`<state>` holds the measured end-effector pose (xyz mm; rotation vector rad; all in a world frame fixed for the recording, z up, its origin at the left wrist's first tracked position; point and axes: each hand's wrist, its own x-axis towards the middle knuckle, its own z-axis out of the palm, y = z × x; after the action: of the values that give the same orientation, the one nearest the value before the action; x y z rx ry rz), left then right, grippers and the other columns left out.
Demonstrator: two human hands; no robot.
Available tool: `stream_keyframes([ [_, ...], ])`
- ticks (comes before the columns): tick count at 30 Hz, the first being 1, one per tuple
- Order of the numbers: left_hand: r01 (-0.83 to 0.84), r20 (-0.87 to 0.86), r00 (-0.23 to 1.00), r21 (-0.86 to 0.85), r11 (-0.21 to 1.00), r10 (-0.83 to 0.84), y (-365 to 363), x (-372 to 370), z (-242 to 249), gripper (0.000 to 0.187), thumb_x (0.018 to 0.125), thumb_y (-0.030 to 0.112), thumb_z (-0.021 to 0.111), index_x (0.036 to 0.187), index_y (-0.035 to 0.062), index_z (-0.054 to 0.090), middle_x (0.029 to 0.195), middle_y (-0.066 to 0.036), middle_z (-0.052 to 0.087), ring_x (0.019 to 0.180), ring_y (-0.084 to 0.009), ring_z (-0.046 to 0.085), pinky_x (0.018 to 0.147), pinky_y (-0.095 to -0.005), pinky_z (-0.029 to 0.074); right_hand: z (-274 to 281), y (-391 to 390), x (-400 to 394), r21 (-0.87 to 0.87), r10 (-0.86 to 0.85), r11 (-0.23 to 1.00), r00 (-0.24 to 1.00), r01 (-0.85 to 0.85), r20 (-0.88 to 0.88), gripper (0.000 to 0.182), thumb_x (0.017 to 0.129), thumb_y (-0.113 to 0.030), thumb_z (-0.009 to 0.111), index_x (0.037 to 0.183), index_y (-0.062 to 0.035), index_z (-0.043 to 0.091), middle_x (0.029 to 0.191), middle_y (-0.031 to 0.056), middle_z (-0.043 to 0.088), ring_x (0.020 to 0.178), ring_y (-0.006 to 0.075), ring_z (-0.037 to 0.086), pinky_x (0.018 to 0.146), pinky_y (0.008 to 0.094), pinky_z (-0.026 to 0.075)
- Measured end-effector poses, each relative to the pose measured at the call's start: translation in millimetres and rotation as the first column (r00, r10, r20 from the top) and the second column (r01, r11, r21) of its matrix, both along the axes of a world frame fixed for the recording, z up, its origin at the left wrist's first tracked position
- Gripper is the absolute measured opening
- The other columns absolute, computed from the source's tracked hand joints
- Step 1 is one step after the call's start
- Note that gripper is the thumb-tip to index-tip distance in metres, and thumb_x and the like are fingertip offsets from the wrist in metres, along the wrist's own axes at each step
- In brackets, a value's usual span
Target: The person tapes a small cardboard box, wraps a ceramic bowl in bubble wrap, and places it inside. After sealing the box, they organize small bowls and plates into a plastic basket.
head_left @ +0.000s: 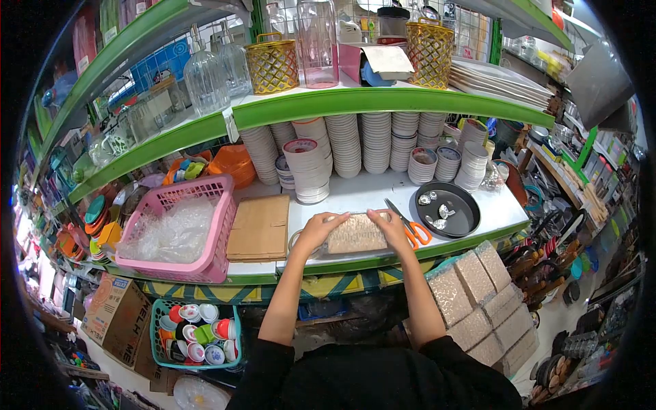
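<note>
The left hand (318,231) and right hand (392,229) are holding opposite ends of a bubble-wrapped package (357,234), fingers partly curled. It is sitting between them, by the white shelf's (372,191) front edge.

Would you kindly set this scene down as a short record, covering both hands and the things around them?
Left hand: holding the left end of a wrapped parcel
Right hand: holding its right end
Right of parcel: orange-handled scissors, then a dark pan with silvery pieces
Left of parcel: flat cardboard, then a pink basket holding clear plastic
Behind: stacked bowls
Lower right: more wrapped parcels
</note>
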<state>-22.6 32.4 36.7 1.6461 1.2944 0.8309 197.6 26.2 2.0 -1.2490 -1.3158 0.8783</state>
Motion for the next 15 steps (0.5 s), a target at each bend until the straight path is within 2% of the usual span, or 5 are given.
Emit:
stream_keyframes([
  [8, -0.044, -0.215, 0.976, -0.094, 0.995, 0.023, 44, -6, -11, 0.084, 0.073, 0.07, 0.056, 0.106, -0.0071, 0.065, 0.107, -0.026, 0.063, 0.104, -0.0284, 0.06, 0.091, -0.0323, 0.042, -19, 34, 9, -0.091, 0.002, 0.996, 0.998, 0.003, 0.06, 0.08, 0.072, -0.068, 0.06, 0.086, 0.0101, 0.066, 0.081, 0.0237, 0.065, 0.081, 0.029, 0.063, 0.077, 0.036, 0.046],
  [10, -0.045, -0.279, 0.96, -0.126, 0.991, 0.008, 54, -7, -13, 0.09, 0.069, 0.075, 0.055, 0.106, -0.0072, 0.065, 0.109, -0.028, 0.061, 0.107, -0.0302, 0.059, 0.092, -0.0329, 0.041, 0, 25, 9, -0.18, 0.001, 0.983, 0.995, 0.016, 0.096, 0.064, 0.079, -0.05, 0.066, 0.093, 0.0122, 0.062, 0.087, 0.0155, 0.063, 0.082, 0.0195, 0.058, 0.079, 0.0309, 0.045],
  [12, -0.078, -0.384, 0.923, -0.111, 0.991, 0.03, 59, -6, -13, 0.114, 0.057, 0.087, 0.05, 0.113, -0.0119, 0.058, 0.115, -0.032, 0.056, 0.107, -0.0369, 0.059, 0.093, -0.0382, 0.043, 29, 9, 6, -0.209, -0.025, 0.976, 0.978, 0.068, 0.206, 0.064, 0.079, -0.051, 0.066, 0.094, 0.0113, 0.062, 0.086, 0.0163, 0.063, 0.082, 0.0215, 0.058, 0.08, 0.0319, 0.045],
  [14, -0.081, -0.362, 0.932, -0.134, 0.988, 0.028, 60, -5, -11, 0.114, 0.056, 0.087, 0.051, 0.116, -0.0104, 0.057, 0.117, -0.032, 0.056, 0.107, -0.0366, 0.059, 0.09, -0.0389, 0.045, 34, 8, 5, -0.23, -0.047, 0.965, 0.949, 0.124, 0.313, 0.064, 0.079, -0.051, 0.066, 0.096, 0.0104, 0.062, 0.086, 0.0172, 0.064, 0.082, 0.0236, 0.059, 0.08, 0.0329, 0.045],
  [15, -0.088, -0.339, 0.94, -0.16, 0.983, 0.029, 57, -4, -6, 0.115, 0.055, 0.087, 0.052, 0.118, -0.009, 0.057, 0.118, -0.031, 0.055, 0.106, -0.0362, 0.059, 0.088, -0.0397, 0.047, 29, 13, 3, 0.019, -0.121, 0.992, 0.926, 0.123, 0.358, 0.057, 0.079, -0.047, 0.067, 0.095, 0.0076, 0.063, 0.085, 0.0166, 0.064, 0.082, 0.0233, 0.059, 0.079, 0.0323, 0.045],
])
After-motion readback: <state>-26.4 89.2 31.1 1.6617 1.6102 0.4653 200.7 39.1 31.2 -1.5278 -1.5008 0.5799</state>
